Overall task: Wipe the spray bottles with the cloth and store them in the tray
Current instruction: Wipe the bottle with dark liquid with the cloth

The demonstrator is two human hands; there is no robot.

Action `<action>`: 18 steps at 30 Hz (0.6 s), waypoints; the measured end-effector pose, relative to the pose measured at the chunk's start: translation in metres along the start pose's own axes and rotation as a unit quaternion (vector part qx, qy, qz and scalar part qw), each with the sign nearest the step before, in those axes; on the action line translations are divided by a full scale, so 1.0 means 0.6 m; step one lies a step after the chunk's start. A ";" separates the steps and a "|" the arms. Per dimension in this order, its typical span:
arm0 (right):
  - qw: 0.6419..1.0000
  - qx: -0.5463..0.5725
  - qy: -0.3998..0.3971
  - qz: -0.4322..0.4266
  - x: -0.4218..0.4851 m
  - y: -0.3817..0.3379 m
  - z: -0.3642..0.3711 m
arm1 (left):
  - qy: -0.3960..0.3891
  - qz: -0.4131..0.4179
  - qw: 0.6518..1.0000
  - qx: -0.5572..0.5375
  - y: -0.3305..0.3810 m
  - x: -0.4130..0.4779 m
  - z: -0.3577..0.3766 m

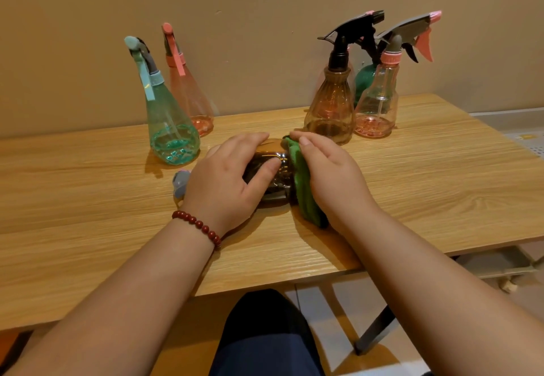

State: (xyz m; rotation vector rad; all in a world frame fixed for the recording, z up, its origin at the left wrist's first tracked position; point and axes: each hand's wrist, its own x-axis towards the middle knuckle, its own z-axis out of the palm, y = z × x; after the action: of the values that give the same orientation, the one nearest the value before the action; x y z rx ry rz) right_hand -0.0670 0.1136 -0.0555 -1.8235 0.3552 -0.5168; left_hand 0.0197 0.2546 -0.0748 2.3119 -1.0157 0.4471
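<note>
- At mid-frame our left hand (232,178) grips a brown spray bottle (279,181) lying on its side on the table (412,184).
- Our right hand (332,175) curls around the green cloth (303,187), holding it against the bottle's base.

A dark brown spray bottle (275,175) lies on its side on the table (88,199), a green cloth (304,190) wrapped against its base. 5 others stand upright behind: teal bottle (170,128) and pink bottle (194,102) left; amber bottle (331,111), dark green bottle (363,80) and clear-pink bottle (378,108) right.
</note>
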 end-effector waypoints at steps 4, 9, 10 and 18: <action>0.998 0.042 -0.046 -0.001 -0.019 -0.001 0.011 | 0.014 -0.003 1.000 -0.003 0.002 0.001 0.002; 0.996 0.060 -0.021 0.062 -0.004 -0.001 0.012 | 0.018 -0.001 1.000 -0.003 0.002 0.000 0.005; 0.998 0.050 -0.014 0.046 -0.009 -0.001 0.012 | 0.020 -0.001 1.000 -0.003 0.002 0.001 0.006; 0.998 0.049 -0.024 0.040 -0.019 0.006 0.016 | 0.023 0.005 1.000 -0.006 -0.002 0.001 0.007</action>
State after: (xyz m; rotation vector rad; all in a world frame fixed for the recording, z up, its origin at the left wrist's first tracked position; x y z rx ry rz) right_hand -0.0718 0.1258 -0.0636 -1.7161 0.3630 -0.4275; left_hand 0.0210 0.2524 -0.0780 2.2760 -1.0055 0.4948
